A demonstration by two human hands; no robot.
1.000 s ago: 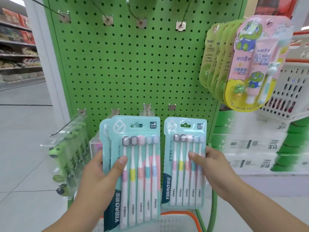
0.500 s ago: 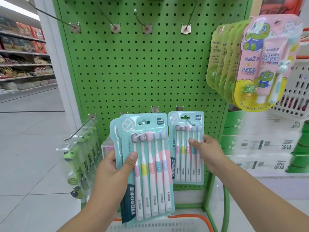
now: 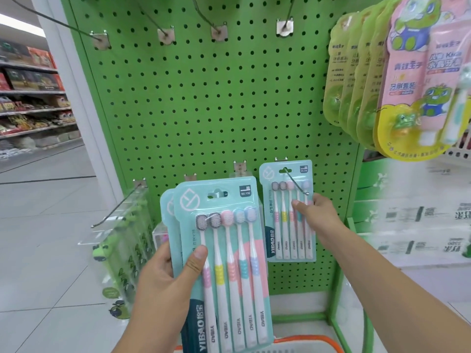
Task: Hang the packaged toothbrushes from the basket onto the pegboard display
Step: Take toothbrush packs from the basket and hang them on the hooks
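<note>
The place is a shop aisle with a pale tiled floor (image 3: pixel 46 250), and the landmark in the middle is a tall green pegboard (image 3: pixel 204 110) full of small holes. To the left of the pegboard, far behind, stand store shelves (image 3: pixel 30 98) with mixed goods. At the upper right corner of the pegboard hang children's toothbrush packs (image 3: pixel 397 80) in green, yellow and pink, 1 behind another. Behind them, further right of the pegboard, a part of a white basket (image 3: pixel 458 149) shows. Along the top of the pegboard 4 bare metal hooks (image 3: pixel 219 24) stick out. At the lower left edge of the pegboard clear packages with green figures (image 3: pixel 122 250) hang on a long hook.

In front of the lower part of the pegboard the left hand (image 3: pixel 165 281) holds a stack of teal toothbrush packs (image 3: pixel 224 250); the thumb lies across the front pack, which shows 5 brushes. At least 2 packs are in the stack. Just right of this stack, 1 more teal pack (image 3: pixel 288 215) hangs against the pegboard on a hook (image 3: pixel 295 182) that passes through its top slot. The right hand (image 3: pixel 316 212) pinches this pack at its right side, with the thumb on the front. Below the pegboard, at the bottom edge, the orange rim of a basket (image 3: pixel 311 341) is visible.
</note>
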